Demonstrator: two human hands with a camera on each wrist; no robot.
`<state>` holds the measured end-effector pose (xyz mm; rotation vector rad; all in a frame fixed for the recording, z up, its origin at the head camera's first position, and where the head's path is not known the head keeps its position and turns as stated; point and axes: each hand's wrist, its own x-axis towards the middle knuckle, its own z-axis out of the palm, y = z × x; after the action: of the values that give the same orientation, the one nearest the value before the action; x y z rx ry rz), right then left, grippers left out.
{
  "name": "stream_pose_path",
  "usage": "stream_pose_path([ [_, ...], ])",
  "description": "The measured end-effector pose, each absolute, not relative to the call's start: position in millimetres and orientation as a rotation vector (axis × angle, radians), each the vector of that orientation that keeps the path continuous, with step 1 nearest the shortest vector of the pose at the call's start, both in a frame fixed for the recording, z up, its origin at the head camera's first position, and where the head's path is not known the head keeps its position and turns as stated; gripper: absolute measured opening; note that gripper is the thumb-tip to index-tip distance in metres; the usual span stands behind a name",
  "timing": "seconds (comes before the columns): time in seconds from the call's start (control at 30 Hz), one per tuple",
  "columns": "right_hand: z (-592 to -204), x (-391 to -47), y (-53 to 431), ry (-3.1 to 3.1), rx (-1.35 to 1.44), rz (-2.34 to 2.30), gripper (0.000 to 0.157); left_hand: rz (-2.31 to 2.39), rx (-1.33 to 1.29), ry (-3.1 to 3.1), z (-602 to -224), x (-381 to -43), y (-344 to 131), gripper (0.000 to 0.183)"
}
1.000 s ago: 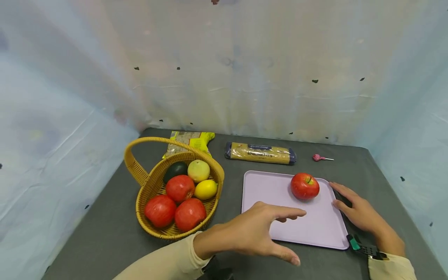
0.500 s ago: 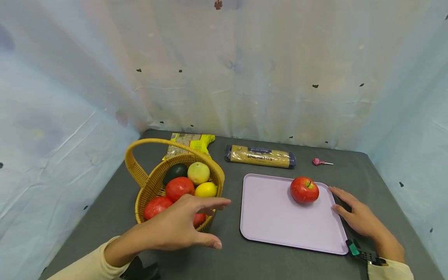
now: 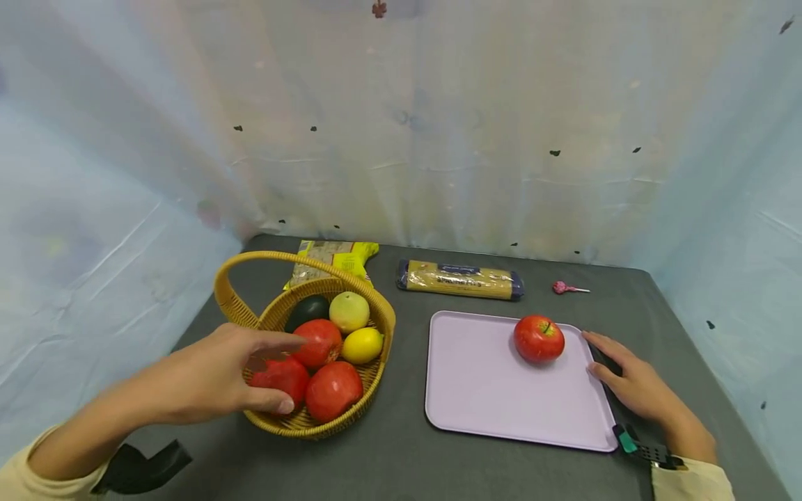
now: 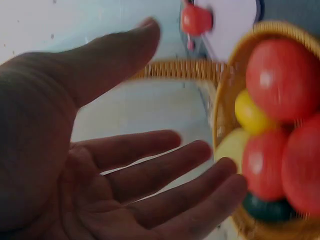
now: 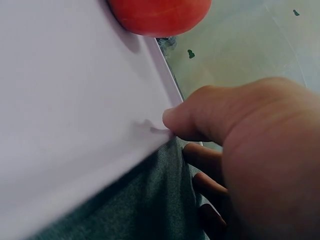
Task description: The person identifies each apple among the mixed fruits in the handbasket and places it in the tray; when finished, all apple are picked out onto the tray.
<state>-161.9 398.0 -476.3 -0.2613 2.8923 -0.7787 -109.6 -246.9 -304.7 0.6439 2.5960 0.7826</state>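
Note:
My left hand [image 3: 213,379] hovers at the left side of a yellow wicker basket [image 3: 388,327], thumb and fingers spread apart and holding nothing. In the basket lie several large red round fruits [image 3: 334,391], a lemon [image 3: 363,346], a pale yellow-green round fruit [image 3: 349,311] and a dark green oval fruit [image 3: 307,312]. My left hand partly covers the nearest-left red fruit in the head view. At the tray's right edge, my right hand [image 3: 645,390] rests with its thumb tip touching the rim. A red apple [image 3: 539,339] sits on this lilac tray [image 3: 489,390], near its far right corner.
Behind the tray lies a packet of spaghetti [image 3: 460,280]. A pink lollipop [image 3: 560,287] is farther right. A yellow bag [image 3: 338,259] sits behind the basket, whose tall handle [image 3: 276,257] arches over its left and back. Pale curtains surround the dark table [image 3: 407,452].
My left hand has moved left from over the tray, past the front of the basket, to its left side. My right hand stays at the tray's edge, and the apple stays on the tray.

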Motion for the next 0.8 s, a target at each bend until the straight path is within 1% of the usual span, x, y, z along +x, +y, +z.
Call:
stream_pose_path([
  [0.13,-477,-163,397,2.892,-0.252,-0.773,0.07,0.701,0.603,2.623,-308,-120,-265,0.081],
  [0.27,-478,-163,397,2.893,-0.251,-0.782,0.07,0.692,0.547,2.574,-316,-131,-272,0.08],
  [0.53,-478,-163,396,2.898,-0.243,-0.766,0.07,0.551,0.593,2.589,-342,-144,-270,0.075],
  [0.67,-480,-164,397,2.9,-0.24,-0.755,0.07,0.503,0.542,2.616,-353,-148,-263,0.073],
  [0.8,-480,-163,398,2.903,-0.239,-0.766,0.07,0.495,0.504,2.645,-362,-149,-255,0.057],
])
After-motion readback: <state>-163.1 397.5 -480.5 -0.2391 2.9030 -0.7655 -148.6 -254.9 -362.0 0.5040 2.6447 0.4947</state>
